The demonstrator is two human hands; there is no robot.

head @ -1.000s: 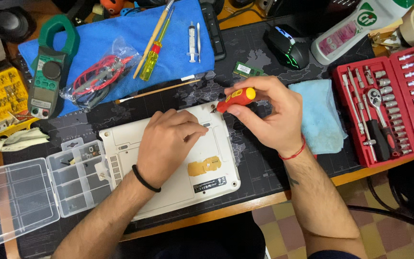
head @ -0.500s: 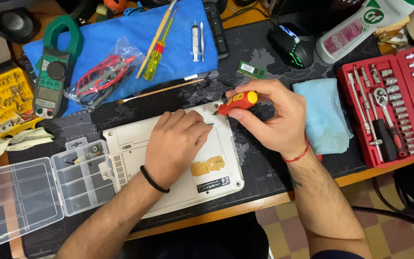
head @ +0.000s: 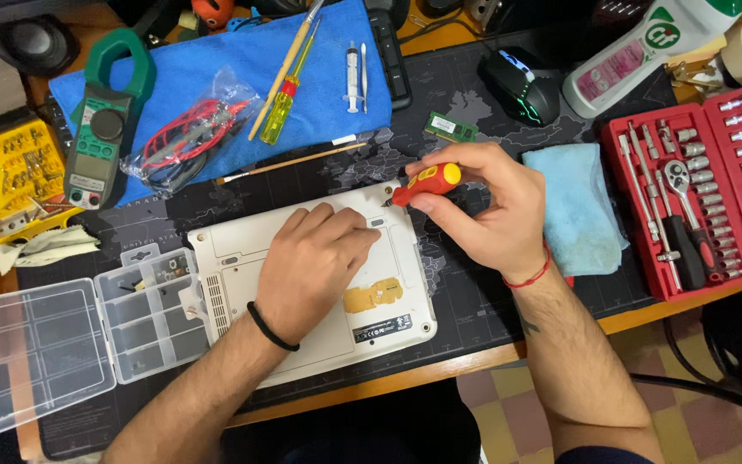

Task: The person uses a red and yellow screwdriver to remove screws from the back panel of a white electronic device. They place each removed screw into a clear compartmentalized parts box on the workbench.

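A small white laptop point(head: 388, 331) lies upside down on a dark desk mat. My left hand point(head: 315, 266) rests flat on its underside, fingers spread toward the far edge. My right hand point(head: 483, 210) grips a short red and yellow screwdriver point(head: 427, 182), its tip touching the laptop's far right corner. A yellowish sticker patch point(head: 373, 296) shows just right of my left hand.
An open clear plastic organiser box point(head: 53, 348) sits left of the laptop. A red socket set case point(head: 697, 193) and a light blue cloth point(head: 579, 210) lie to the right. At the back, a blue towel point(head: 216, 77) holds a green clamp meter point(head: 100, 142), test leads and screwdrivers. A black mouse point(head: 521, 86) lies farther right.
My hands and the screwdriver stay in the same place on the laptop; only the view has shifted slightly.
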